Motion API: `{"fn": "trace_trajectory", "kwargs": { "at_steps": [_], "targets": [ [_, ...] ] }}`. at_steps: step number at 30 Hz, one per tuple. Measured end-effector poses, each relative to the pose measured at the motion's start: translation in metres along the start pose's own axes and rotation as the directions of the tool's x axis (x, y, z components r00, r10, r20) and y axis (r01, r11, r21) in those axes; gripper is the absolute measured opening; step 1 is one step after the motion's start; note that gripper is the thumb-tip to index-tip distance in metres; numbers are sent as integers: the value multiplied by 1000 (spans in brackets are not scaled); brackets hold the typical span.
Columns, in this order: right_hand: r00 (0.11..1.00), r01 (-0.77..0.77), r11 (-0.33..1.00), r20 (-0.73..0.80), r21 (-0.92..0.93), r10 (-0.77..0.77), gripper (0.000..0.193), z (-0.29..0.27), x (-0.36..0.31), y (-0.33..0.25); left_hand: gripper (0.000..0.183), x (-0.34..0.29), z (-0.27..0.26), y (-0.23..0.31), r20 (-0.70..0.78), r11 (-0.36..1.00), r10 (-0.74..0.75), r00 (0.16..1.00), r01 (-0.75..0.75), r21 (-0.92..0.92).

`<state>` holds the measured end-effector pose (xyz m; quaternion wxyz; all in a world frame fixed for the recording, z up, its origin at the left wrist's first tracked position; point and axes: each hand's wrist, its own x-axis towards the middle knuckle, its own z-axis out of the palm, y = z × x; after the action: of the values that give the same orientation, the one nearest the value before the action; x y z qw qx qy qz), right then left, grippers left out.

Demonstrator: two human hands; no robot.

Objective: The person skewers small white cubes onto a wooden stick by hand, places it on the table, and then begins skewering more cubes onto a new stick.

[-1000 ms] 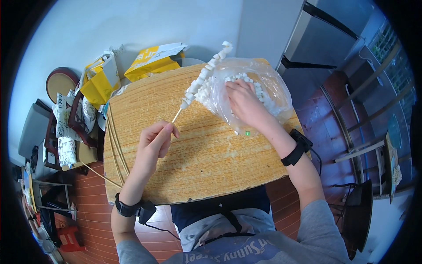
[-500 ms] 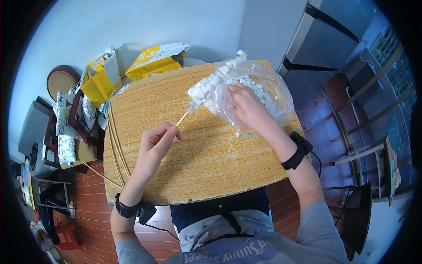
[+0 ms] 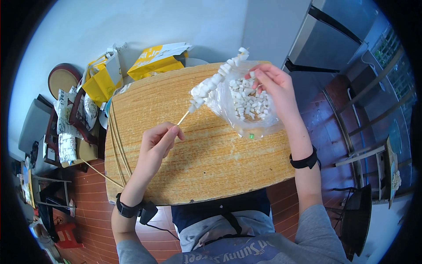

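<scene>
My left hand (image 3: 159, 143) is closed on the lower end of a thin wooden skewer (image 3: 183, 117), thumb against forefinger. The skewer slants up to the right, and several small white pieces (image 3: 215, 79) are threaded along it, up to near its tip. Over the far right of the table, my right hand (image 3: 278, 86) pinches a small white piece (image 3: 252, 75) at its fingertips. Below that hand lies an opened clear plastic bag (image 3: 226, 99) holding many loose white pieces (image 3: 250, 101). A small green spot (image 3: 251, 136) shows at the bag's near edge.
Several bare wooden sticks (image 3: 115, 141) lie along the left side of the wood-grain table (image 3: 198, 163). Yellow and white paper bags (image 3: 103, 81) stand beyond its far left edge. A chair (image 3: 66, 83) is at left, a grey fridge (image 3: 318, 39) at far right.
My right hand has lifted out of the bag and moved up and right, now with a white piece at its fingertips. The left hand and skewer have barely moved.
</scene>
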<state>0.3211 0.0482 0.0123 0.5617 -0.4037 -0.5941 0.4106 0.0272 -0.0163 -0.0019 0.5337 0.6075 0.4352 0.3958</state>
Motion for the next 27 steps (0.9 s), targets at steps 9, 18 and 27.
{"fn": "trace_trajectory", "kwargs": {
  "at_steps": [9,18,27],
  "targets": [
    [999,-25,974,-36,224,34,26,-1,-2,-3,28,2,0,-4,55,999,24,998,-26,34],
    [996,-23,968,-73,249,42,29,-1,-3,0,28,0,-1,0,79,999,-39,996,37,27],
    [999,-37,988,-15,150,40,30,4,-5,-10,29,1,1,-2,54,1000,-14,998,12,24]
  ]
}}
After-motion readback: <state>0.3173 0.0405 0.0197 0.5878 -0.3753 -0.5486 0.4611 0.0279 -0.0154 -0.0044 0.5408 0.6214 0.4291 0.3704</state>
